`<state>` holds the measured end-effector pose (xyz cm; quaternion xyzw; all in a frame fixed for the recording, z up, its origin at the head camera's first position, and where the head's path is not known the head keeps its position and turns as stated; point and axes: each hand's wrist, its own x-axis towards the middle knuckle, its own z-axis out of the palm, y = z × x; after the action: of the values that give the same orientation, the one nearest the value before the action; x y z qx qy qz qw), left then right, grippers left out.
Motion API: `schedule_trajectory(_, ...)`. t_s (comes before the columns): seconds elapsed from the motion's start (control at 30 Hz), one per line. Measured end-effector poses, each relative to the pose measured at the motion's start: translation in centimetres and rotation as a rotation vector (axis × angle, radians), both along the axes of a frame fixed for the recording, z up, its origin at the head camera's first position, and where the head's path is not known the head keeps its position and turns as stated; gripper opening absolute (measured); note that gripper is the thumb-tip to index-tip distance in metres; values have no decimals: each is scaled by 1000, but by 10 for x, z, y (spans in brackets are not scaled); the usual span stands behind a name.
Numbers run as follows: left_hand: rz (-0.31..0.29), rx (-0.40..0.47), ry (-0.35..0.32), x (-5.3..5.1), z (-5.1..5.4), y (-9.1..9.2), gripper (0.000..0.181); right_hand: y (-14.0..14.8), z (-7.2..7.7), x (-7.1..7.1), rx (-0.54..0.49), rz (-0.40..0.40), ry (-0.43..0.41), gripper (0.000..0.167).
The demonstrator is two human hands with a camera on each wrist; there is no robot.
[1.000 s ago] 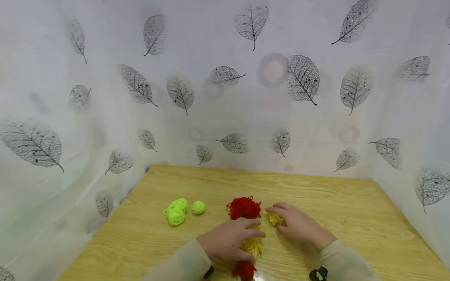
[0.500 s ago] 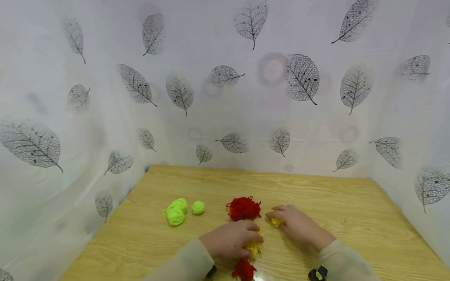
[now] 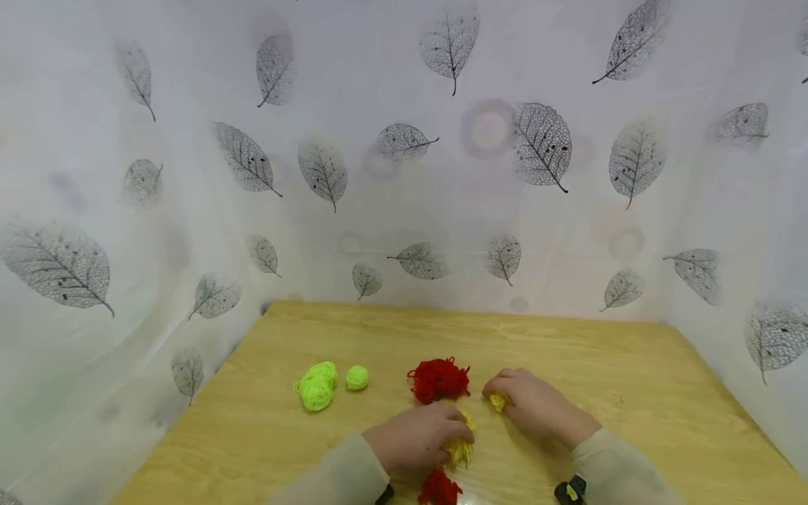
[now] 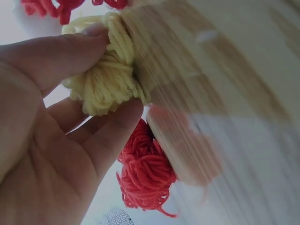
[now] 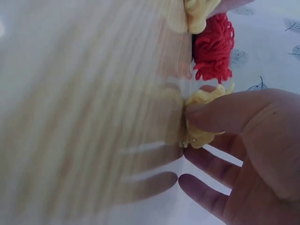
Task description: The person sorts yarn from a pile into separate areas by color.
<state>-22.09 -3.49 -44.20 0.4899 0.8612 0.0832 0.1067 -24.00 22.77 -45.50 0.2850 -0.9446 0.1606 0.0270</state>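
Observation:
My left hand (image 3: 419,435) grips a larger bundle of yellow yarn (image 4: 110,79) on the table, thumb on one side and fingers on the other. To its right, my right hand (image 3: 536,403) pinches a small clump of yellow yarn (image 5: 201,117) between thumb and fingers, partly hidden by them in the head view. A big red yarn bundle (image 3: 438,379) lies just beyond the left hand. Nearer the front edge of the view, a smaller red yarn bundle (image 3: 440,487) sits below the left hand, apart from it in the left wrist view.
On the left of the wooden table (image 3: 568,344) lie a lime-green yarn bundle (image 3: 317,386) and a small lime-green yarn ball (image 3: 357,377). A white curtain (image 3: 404,203) with a leaf print rises behind the table and along both sides.
Both hands' fingers have closed in around the yellow yarn pieces, which show less between them. The left hand has drifted slightly right; the head view has tilted a little upward.

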Motion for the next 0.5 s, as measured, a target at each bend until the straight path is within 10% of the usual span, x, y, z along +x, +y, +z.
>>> schedule_trajectory(0.5, 81, -14, -70, -3, -1, 6, 42, 11, 3, -64, -99, -202, -63, 39)
